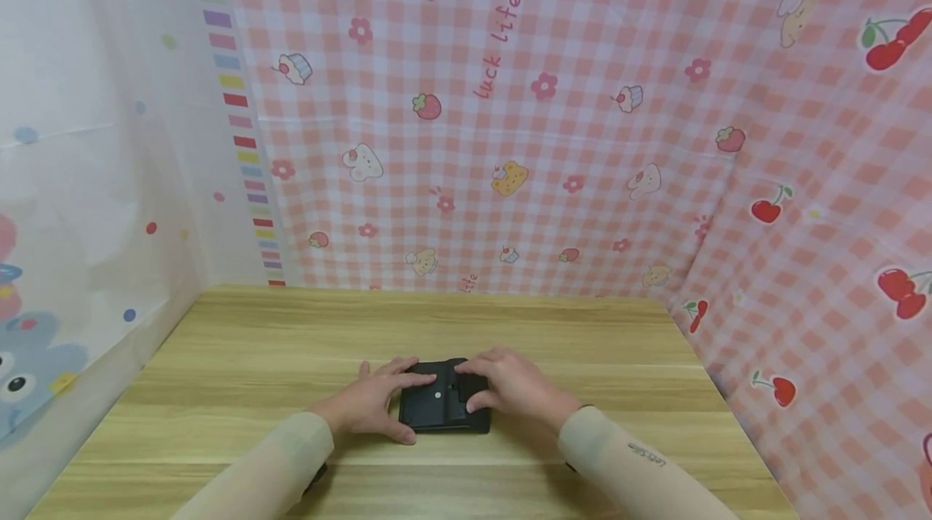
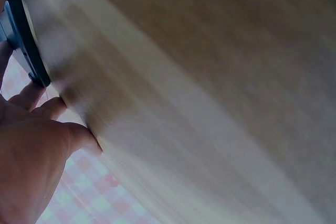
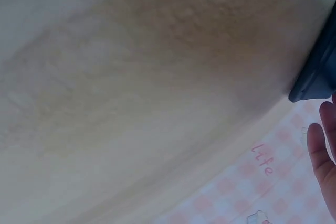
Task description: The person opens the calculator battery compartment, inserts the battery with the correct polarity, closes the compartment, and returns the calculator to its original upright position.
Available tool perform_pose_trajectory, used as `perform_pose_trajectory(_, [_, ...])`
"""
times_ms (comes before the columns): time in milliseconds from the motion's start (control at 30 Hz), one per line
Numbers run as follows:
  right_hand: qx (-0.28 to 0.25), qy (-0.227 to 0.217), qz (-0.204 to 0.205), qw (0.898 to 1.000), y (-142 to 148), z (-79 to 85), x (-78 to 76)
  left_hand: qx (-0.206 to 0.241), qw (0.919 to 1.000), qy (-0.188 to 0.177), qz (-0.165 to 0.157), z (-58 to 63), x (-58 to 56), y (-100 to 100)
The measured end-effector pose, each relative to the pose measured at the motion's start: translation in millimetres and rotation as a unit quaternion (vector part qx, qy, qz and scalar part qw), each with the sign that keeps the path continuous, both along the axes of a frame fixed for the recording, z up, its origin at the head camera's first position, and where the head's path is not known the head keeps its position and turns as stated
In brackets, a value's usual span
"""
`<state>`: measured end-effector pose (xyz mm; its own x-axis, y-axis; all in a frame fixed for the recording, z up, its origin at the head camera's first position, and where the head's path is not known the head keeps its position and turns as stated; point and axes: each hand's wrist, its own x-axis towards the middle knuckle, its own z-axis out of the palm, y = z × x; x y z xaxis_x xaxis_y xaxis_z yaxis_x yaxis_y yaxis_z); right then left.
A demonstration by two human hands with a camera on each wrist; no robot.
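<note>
A flat black device (image 1: 425,407) lies on the wooden table, with a raised band along its right part and a small white round spot on its upper face. My left hand (image 1: 371,403) rests at its left side, fingers spread. The index finger reaches over the top and the thumb is by the near left corner. On the right part, my right hand (image 1: 520,386) grips with bent fingers at the far side and the thumb on the near side. Between them shows a dark panel, partly hidden. The left wrist view shows the device's edge (image 2: 29,40) by the fingers; the right wrist view shows one corner (image 3: 315,80).
The wood-grain tabletop (image 1: 240,358) surrounds the device. A pink checked cloth (image 1: 466,140) hangs behind the table and a cherry-print cloth (image 1: 837,261) hangs on the right. On the left is a white patterned cloth (image 1: 95,180).
</note>
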<state>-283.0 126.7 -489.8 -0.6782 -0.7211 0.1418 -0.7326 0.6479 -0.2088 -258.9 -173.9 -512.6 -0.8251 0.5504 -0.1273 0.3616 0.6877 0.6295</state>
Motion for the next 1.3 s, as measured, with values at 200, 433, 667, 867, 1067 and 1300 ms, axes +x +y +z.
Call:
perform_pose_trajectory(200, [-0.012, -0.025, 0.014, 1.0, -5.5, 10.5, 4.4, 0.0, 1.0, 0.001, -0.001, 1.0, 0.5, -0.1])
perform_pose_trajectory(433, [-0.013, -0.032, -0.001, 0.999, -8.6, 11.4, 1.3, -0.001, 1.0, -0.002, 0.0, -0.6, -0.3, -0.2])
perform_pose_trajectory(667, [-0.002, -0.026, -0.024, 0.999, -2.1, 3.8, -0.9, -0.004, 1.0, 0.003, 0.0, -1.9, -1.4, -0.6])
perform_pose_trajectory(867, [-0.04, -0.146, -0.13, 0.98, 4.1, 2.9, 1.0, -0.004, 1.0, 0.004, -0.001, -1.6, -1.7, -1.2])
perform_pose_trajectory(1067, [-0.127, -0.258, -0.228, 0.93, 7.3, 5.7, 2.1, -0.001, 1.0, 0.008, -0.003, -0.2, -0.4, -1.5])
perform_pose_trajectory(1300, [-0.082, -0.26, -0.155, 0.95, 7.6, 8.3, 8.8, 0.001, 1.0, 0.004, -0.001, 2.9, 0.9, -0.7])
